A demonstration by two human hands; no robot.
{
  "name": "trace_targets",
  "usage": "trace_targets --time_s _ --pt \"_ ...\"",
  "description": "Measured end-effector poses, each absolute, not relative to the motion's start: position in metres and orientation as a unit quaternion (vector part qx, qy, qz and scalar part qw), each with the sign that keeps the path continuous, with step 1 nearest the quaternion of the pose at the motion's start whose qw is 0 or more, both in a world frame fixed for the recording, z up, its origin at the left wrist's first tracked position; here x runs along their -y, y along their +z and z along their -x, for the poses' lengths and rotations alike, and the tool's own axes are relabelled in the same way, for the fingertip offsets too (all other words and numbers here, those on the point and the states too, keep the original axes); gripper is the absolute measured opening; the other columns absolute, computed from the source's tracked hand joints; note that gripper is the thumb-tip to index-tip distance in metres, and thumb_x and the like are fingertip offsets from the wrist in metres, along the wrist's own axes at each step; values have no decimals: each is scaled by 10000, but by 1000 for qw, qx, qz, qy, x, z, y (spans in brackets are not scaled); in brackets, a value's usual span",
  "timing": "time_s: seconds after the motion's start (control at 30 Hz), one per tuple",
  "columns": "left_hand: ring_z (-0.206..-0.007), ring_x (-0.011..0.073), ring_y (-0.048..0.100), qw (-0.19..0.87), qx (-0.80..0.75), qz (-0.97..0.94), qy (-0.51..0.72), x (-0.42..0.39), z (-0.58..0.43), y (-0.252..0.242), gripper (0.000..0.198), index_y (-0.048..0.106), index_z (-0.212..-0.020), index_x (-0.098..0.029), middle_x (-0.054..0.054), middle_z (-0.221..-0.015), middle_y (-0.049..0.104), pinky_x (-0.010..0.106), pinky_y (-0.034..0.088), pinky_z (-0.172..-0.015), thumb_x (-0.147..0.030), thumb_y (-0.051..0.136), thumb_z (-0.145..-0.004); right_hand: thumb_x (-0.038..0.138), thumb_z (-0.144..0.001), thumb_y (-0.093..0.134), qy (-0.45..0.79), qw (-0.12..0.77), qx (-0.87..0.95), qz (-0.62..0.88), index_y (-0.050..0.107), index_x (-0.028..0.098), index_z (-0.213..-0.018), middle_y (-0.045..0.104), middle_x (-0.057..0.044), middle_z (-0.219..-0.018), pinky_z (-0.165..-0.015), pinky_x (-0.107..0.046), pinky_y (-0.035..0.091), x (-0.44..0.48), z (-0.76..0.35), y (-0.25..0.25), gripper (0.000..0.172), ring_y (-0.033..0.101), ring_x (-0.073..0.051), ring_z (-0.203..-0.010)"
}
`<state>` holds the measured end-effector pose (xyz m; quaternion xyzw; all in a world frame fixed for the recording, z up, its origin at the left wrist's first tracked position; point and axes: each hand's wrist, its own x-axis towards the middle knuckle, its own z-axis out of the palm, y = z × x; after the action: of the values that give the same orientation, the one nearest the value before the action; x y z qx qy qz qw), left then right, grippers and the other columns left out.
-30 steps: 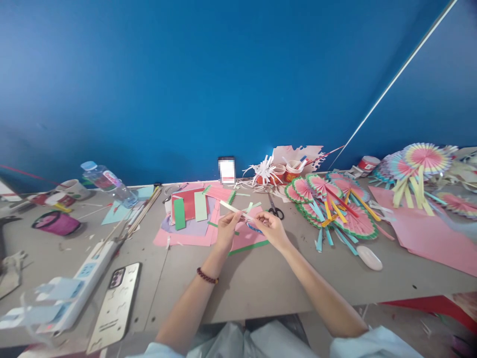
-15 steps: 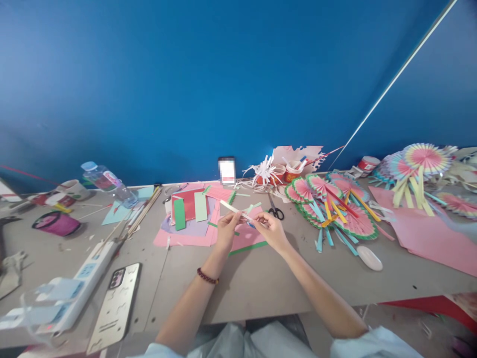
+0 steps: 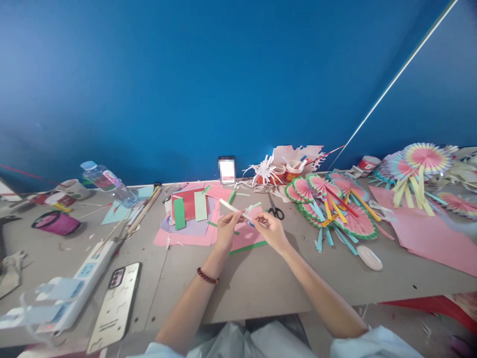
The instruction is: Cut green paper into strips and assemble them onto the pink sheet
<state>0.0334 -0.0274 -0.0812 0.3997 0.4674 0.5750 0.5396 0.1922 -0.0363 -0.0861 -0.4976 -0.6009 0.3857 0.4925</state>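
Observation:
Both hands meet above the grey table (image 3: 261,283), over a pink sheet (image 3: 248,238) edged with a green strip. My left hand (image 3: 228,229) is closed, pinching a narrow cream paper strip (image 3: 228,206) that slants up to the left. My right hand (image 3: 271,228) is closed too, its fingertips pinching the strip's other end, where a small blue bit shows. A bead bracelet (image 3: 207,277) circles my left wrist.
Stacked coloured paper (image 3: 190,211) lies behind the hands, with black scissors (image 3: 275,209) to the right. Pleated paper fans (image 3: 335,206) cover the right side. To the left are a phone (image 3: 117,303), a power strip (image 3: 80,281), wooden sticks (image 3: 139,216), a water bottle (image 3: 106,181) and a pink tape roll (image 3: 55,222).
My right hand's fingertips have shifted slightly along the strip. Everything else stays where it was.

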Motion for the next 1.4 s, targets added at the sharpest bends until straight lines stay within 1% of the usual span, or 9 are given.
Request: trace_targets --time_s 0.07,0.17,0.33,0.47,0.6,0.73,0.97,1.27,1.4 --pt "-729 169 694 538 -458 -401 583 27 -34 -81 316 772 -749 -169 85 -910 770 323 579 -763 -482 766 -711 373 -799 626 384 491 602 499 639 199 -773 621 -18 -732 -661 -274 471 37 -192 -86 176 565 -159 -683" --pt "-771 188 702 545 -440 -404 589 27 -35 -80 326 762 -726 -165 95 -894 767 344 571 -808 -492 753 -721 361 -798 628 386 489 601 501 638 193 -764 618 -16 -724 -653 -268 463 38 -192 -84 172 560 -155 -678" --pt "-843 207 709 554 -425 -394 597 26 -34 -83 306 766 -766 -167 93 -895 769 345 558 -842 -470 766 -723 360 -816 619 402 484 604 489 638 184 -801 624 -23 -754 -651 -262 462 39 -191 -85 178 562 -157 -701" --pt "-936 248 716 583 -410 -362 601 25 -35 -86 316 764 -773 -163 103 -911 772 357 548 -872 -468 795 -695 370 -800 634 411 487 607 475 629 178 -781 605 -12 -729 -632 -252 460 37 -190 -88 193 551 -149 -684" --pt "-937 258 721 620 -384 -320 604 26 -38 -84 358 758 -772 -151 114 -899 773 381 537 -900 -477 833 -644 368 -806 626 403 484 611 479 625 170 -797 591 -6 -722 -606 -241 445 37 -191 -89 198 532 -136 -658" --pt "-915 254 731 638 -386 -301 595 28 -39 -81 379 758 -788 -137 131 -923 774 381 540 -910 -478 833 -641 378 -808 617 387 482 612 493 622 166 -790 576 -1 -692 -597 -245 446 37 -191 -86 213 514 -126 -615" --pt "-829 236 743 646 -395 -297 582 28 -39 -81 410 758 -797 -125 140 -923 777 358 553 -872 -485 843 -622 394 -792 615 353 492 603 519 638 177 -764 607 -14 -681 -595 -242 456 35 -193 -86 220 548 -143 -629" --pt "-872 216 735 653 -384 -315 572 29 -38 -83 355 774 -819 -146 122 -945 778 304 542 -831 -470 814 -679 373 -789 602 317 500 611 526 642 188 -749 623 -11 -669 -624 -248 469 34 -194 -85 193 567 -150 -629" --pt "-933 238 727 657 -381 -324 565 30 -37 -83 353 774 -832 -154 127 -987 773 330 541 -865 -479 800 -695 372 -797 593 297 500 613 534 647 190 -756 644 -21 -695 -642 -254 478 34 -195 -86 195 583 -156 -653"
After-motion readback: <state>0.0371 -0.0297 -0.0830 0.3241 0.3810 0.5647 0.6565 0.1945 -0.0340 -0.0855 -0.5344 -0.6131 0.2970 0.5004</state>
